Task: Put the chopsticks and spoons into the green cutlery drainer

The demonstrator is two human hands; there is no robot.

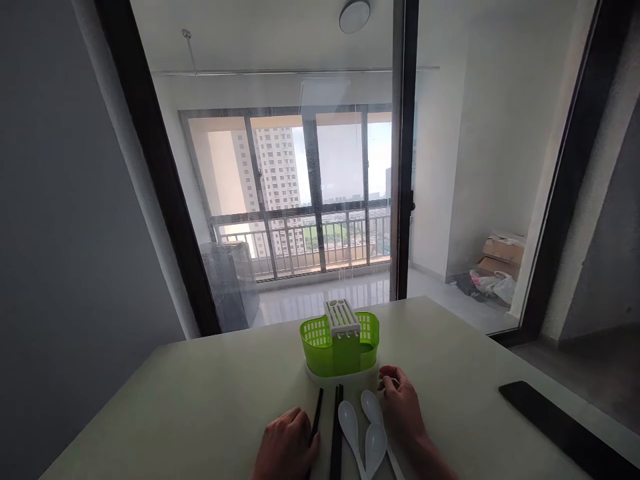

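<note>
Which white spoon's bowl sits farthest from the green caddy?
The lowest spoon in view; the left spoon and upper-right spoon have bowls lying closer to the green caddy.

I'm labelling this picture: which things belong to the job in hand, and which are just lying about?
Likely in the job:
caddy
chopsticks, by the left hand
spoons, by the right hand

Likely just lying about:
black flat object, unclear what
cardboard
plastic bags
</note>
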